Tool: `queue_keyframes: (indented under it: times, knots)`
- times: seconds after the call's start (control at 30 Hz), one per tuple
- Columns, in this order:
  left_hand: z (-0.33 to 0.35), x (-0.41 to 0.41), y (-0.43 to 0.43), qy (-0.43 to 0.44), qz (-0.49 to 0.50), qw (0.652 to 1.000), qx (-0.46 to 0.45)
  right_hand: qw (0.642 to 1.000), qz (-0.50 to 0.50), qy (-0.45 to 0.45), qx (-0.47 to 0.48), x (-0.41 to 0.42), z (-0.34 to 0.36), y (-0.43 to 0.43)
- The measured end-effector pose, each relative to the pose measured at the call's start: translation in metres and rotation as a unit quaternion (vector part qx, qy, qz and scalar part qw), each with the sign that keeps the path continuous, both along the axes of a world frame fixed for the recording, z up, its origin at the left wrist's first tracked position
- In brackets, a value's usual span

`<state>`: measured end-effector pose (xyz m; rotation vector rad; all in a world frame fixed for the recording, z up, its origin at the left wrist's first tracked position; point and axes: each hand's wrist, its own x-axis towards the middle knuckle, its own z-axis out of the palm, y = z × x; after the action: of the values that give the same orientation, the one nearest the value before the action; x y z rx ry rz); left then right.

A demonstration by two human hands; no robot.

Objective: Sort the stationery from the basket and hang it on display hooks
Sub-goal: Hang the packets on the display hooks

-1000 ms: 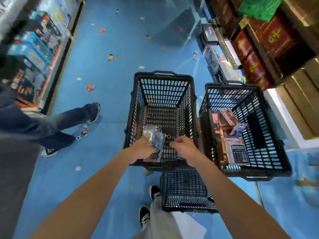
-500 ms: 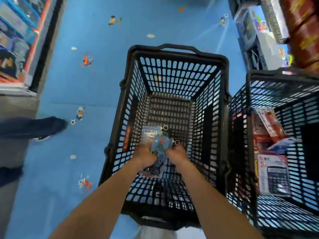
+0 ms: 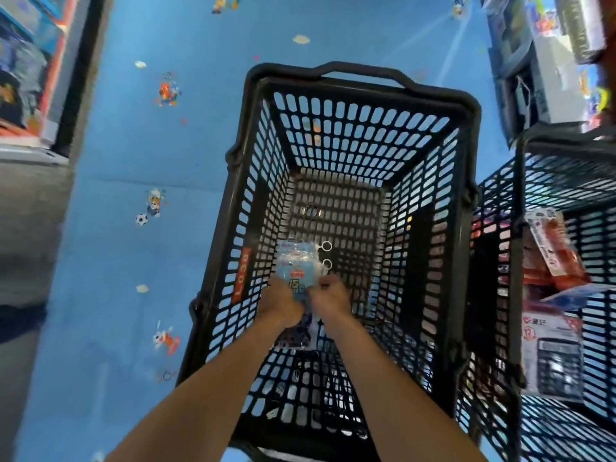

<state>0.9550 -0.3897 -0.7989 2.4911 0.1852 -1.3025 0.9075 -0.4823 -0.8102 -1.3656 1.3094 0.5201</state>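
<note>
Head view: your left hand and right hand both grip one bundle of blue stationery packs, fingers curled round it, inside the black basket. Beyond, a metal ring lies on its floor. The second basket, at right, holds a packaged calculator.

Basket: black moulded plastic, perforated walls, semi-matt. Packets: glossy transparent film, carrying bright metal rings. Floor: smooth blue printed surface with a slight sheen
</note>
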Motion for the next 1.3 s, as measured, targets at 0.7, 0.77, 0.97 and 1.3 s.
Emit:
queue_keyframes:
  times: [0.7,0.77,0.97,1.3]
  knots:
    - [0.041,0.001,-0.005,0.118,0.259,0.939,-0.193,0.978,-0.128,-0.085,0.141,-0.018,0.029,-0.018]
    - [0.055,0.0,-0.004,0.128,0.27,0.927,-0.225,0.976,-0.127,-0.114,0.137,-0.022,0.04,-0.023]
    - [0.105,0.001,-0.013,0.143,0.272,0.903,-0.301,0.984,-0.098,-0.149,0.032,-0.029,0.089,-0.023]
    - [0.229,-0.024,-0.027,0.21,0.18,0.885,-0.373,0.942,-0.176,-0.27,0.09,-0.071,0.217,-0.024]
